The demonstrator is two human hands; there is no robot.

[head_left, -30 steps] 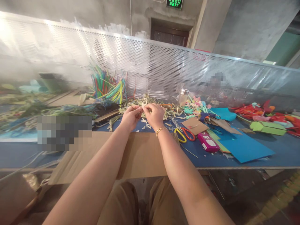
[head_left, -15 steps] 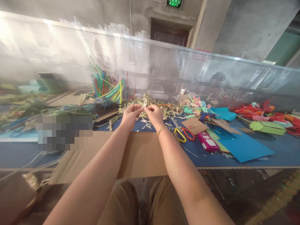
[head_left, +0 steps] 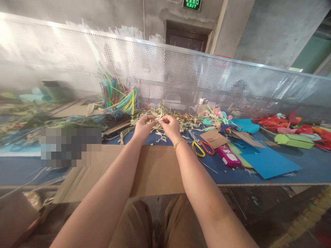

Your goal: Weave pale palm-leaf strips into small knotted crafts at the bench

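Note:
My left hand [head_left: 144,128] and my right hand [head_left: 170,126] meet fingertip to fingertip above the table. Both are closed in a pinch, thumbs against forefingers. Between them is a thin pale strip [head_left: 159,119], small and partly covered by the fingers; it blends with what lies behind. Just beyond the hands spreads a heap of pale yellow-green strips [head_left: 186,123], curled and tangled. Under my forearms, a flat sheet of brown cardboard [head_left: 160,168] lies at the table's front edge.
Right of my hands are scissors with yellow and red handles [head_left: 207,147], a magenta box [head_left: 228,156] and blue sheets [head_left: 271,162]. Colourful pipe-cleaner-like stems [head_left: 113,93] stand at the back left. A glass jar [head_left: 201,107] stands before the perforated metal panel [head_left: 144,72].
My fingertips are still together, with only a slight shift of the fingers. The pale piece that rose above them shows less clearly now. Everything else lies as before.

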